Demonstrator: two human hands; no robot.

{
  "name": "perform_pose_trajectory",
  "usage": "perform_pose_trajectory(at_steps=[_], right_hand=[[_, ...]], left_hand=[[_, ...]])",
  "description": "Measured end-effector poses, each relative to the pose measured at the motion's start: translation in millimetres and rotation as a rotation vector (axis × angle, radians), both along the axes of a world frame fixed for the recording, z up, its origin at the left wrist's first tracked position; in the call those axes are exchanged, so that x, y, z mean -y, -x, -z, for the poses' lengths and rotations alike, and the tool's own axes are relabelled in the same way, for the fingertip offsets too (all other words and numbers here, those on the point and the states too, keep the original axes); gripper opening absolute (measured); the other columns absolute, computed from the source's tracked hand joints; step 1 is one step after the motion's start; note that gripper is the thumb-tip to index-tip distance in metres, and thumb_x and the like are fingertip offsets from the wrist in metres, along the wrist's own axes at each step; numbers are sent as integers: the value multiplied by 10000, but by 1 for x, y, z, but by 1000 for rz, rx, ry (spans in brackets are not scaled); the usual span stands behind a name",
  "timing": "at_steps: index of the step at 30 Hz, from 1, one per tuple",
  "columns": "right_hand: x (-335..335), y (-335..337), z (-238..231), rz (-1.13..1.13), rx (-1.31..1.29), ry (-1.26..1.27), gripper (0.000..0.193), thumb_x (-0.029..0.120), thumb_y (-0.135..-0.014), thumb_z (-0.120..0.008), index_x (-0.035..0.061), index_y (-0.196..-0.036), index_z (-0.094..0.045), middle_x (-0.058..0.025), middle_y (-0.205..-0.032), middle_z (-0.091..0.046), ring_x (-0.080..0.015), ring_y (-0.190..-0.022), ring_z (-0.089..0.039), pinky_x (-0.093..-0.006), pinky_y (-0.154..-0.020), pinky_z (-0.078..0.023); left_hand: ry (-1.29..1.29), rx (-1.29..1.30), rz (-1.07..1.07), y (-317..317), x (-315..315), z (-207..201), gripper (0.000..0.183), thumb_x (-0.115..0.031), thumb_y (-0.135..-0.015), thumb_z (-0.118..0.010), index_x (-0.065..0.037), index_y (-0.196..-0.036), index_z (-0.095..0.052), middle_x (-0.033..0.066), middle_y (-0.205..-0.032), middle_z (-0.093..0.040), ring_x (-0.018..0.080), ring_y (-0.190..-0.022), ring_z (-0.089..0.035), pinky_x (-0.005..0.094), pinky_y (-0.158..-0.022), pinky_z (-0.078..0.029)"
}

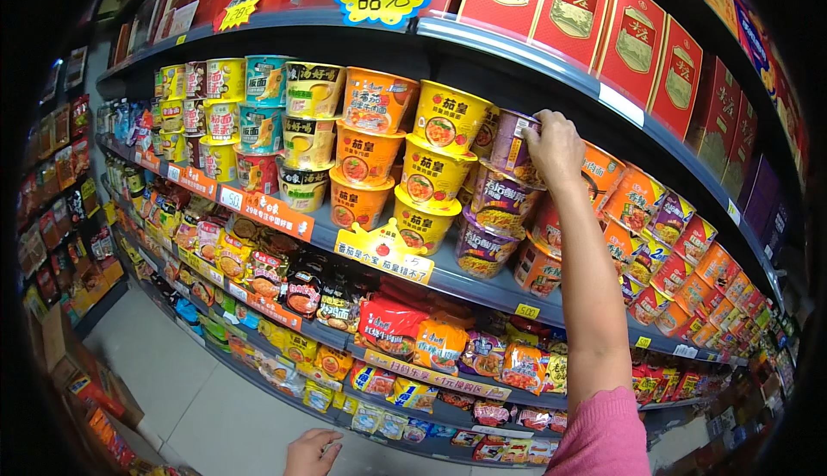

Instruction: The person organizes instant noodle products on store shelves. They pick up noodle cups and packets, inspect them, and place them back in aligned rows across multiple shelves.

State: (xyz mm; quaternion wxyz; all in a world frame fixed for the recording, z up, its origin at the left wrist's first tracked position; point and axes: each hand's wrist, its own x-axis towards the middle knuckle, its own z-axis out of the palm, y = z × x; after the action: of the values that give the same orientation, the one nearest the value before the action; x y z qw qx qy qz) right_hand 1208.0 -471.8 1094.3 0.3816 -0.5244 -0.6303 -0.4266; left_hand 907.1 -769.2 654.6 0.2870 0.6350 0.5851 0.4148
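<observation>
My right hand point(553, 147) reaches up to the shelf and grips a purple instant noodle cup point(513, 145) by its right side and rim. That cup is tilted on top of a stack, above another purple noodle cup point(501, 197) and a third purple noodle cup point(484, 243). Just left of it stand stacked yellow noodle cups point(448, 118), with orange noodle cups point(366, 155) beyond. Low in the view, my left hand point(312, 454) hangs over the floor, loosely curled with thumb and fingers apart and nothing in it.
Red gift boxes point(575, 15) line the shelf above, whose metal edge point(517, 38) overhangs the cups. Orange noodle cups point(601, 174) sit right of my forearm. Lower shelves hold bagged noodles point(388, 325). A yellow shelf sign point(385, 248) juts out. Cardboard boxes point(73, 351) stand at left.
</observation>
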Motion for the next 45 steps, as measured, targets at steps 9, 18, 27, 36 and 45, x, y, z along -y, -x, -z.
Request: perform_pose_trajectory(at_steps=[9, 18, 27, 36, 45], right_hand=[[-15, -13, -2, -241, 144, -259, 144, 177, -889, -683, 59, -842, -615, -113, -830, -628, -320, -847, -628, -442, -719, -517], [29, 8, 20, -322, 232, -350, 457, 279, -774, -815, 92, -1153, -641, -111, -1038, -654, -297, -996, -618, -397, -821, -518], [44, -5, 47, -136, 327, -117, 1119, 186, -550, -927, 199, -1500, -336, -183, -1471, -360, -375, -1373, -376, -473, -1100, -383], [73, 1, 39, -992, -837, 81, 1073, 432, -733, -857, -24, -1500, -262, -213, -1327, -475, -280, -1206, -536, -374, -961, -506], [85, 1, 63, -864, -587, 55, 1136, 315, -606, -887, 44, -1517, -263, -180, -1427, -408, -304, -1326, -444, -448, -1053, -477]], left_hand=[[-30, 10, 66, 21, -5, 10, 198, -120, -876, -703, -57, -1062, -726, 124, -1033, -701, 263, -820, -704, 326, -682, -598], [-12, 25, 41, 31, 0, 10, 197, -122, -874, -705, -64, -1061, -727, 116, -1033, -702, 263, -816, -705, 327, -681, -598], [21, 34, 46, 31, 6, 24, 204, -120, -864, -715, -76, -1062, -736, 112, -1021, -703, 256, -784, -704, 324, -673, -595], [30, 6, 46, 33, 14, 26, 190, -107, -858, -714, -65, -1040, -743, 119, -1001, -710, 250, -783, -708, 322, -673, -596], [62, 9, 56, 36, 14, 22, 186, -103, -861, -706, -63, -1040, -740, 111, -972, -706, 242, -790, -705, 319, -674, -594]])
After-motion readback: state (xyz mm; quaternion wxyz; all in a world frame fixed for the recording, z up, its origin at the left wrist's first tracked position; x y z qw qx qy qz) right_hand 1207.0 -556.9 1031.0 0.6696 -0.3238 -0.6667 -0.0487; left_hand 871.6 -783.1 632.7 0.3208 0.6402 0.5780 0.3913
